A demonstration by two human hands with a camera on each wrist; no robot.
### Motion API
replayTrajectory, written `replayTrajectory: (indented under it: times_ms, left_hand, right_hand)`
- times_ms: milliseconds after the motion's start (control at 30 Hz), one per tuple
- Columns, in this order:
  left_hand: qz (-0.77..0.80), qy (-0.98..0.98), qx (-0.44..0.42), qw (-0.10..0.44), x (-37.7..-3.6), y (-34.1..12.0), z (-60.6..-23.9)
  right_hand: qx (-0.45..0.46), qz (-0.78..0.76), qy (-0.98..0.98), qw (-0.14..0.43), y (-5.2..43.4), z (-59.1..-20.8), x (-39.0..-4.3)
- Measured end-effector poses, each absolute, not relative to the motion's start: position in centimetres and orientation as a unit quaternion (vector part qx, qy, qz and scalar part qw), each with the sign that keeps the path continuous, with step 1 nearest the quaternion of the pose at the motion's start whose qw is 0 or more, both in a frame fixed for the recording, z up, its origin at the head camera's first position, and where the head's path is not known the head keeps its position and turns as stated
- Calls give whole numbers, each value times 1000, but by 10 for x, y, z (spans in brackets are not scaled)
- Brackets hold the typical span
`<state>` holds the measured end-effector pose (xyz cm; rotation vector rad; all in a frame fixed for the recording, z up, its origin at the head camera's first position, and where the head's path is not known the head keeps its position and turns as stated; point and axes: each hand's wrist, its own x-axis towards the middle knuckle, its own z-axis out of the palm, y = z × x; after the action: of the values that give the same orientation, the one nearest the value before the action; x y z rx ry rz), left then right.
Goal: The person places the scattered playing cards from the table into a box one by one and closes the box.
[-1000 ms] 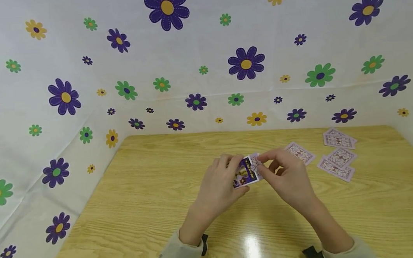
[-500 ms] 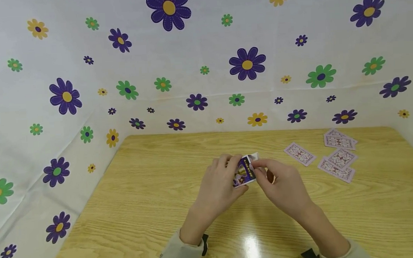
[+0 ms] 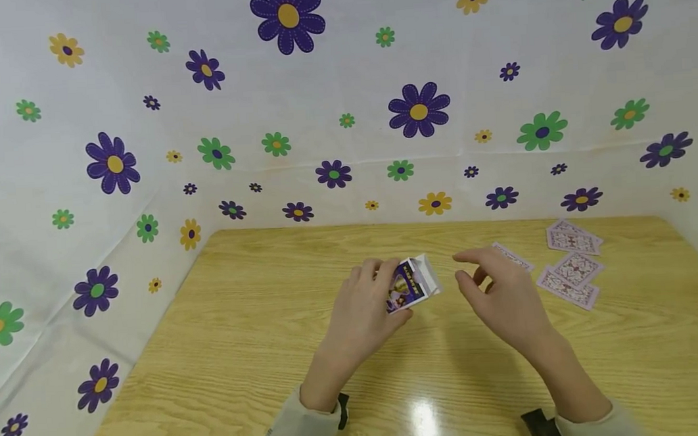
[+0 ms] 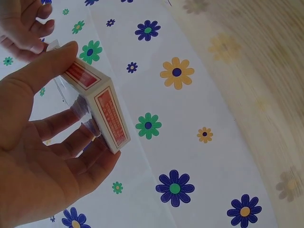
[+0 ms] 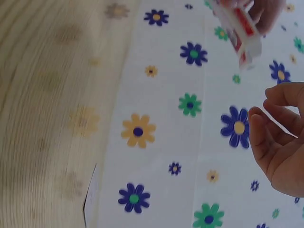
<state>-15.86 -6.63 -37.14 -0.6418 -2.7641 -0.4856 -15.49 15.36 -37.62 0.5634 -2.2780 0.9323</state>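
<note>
card box [image 3: 410, 285] left of cards [image 3: 569, 267]

Wooden table [image 3: 243, 355]; flower-print cloth [image 3: 319, 101] behind; face-down cards [image 3: 570, 262] scattered far right on table.

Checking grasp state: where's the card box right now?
Head view: card box is held in the left hand above the table centre, right hand just beside it.

You face a light wood table [image 3: 243, 355] | white cloth [image 3: 342, 80] printed with purple, green and yellow flowers hangs behind it and along both sides | a glare spot [image 3: 426, 424] from overhead light sits on the near edge of the tabletop
</note>
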Motion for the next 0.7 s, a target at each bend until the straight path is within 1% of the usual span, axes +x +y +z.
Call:
replayTrajectory:
  times_ms: [133, 200, 433, 567, 700]
  left_hand:
    - [-168, -953, -220, 123, -159, -66, -371]
    - [-168, -954, -219, 120, -159, -66, -371]
    - [-168, -954, -218, 117, -157, -66, -370]
    - [-168, -954, -218, 119, -157, -67, -370]
    - [-166, -955, -217, 118, -157, -68, -371]
  right_hand:
    - [157, 354, -883, 266, 175, -376, -162]
    - [127, 355, -896, 234, 187, -376, -165]
    - [32, 318, -944, 76, 240, -385, -177]
    - [4, 280, -960, 10, 271, -394, -184]
    - [5, 229, -972, -41, 296, -400, -182]
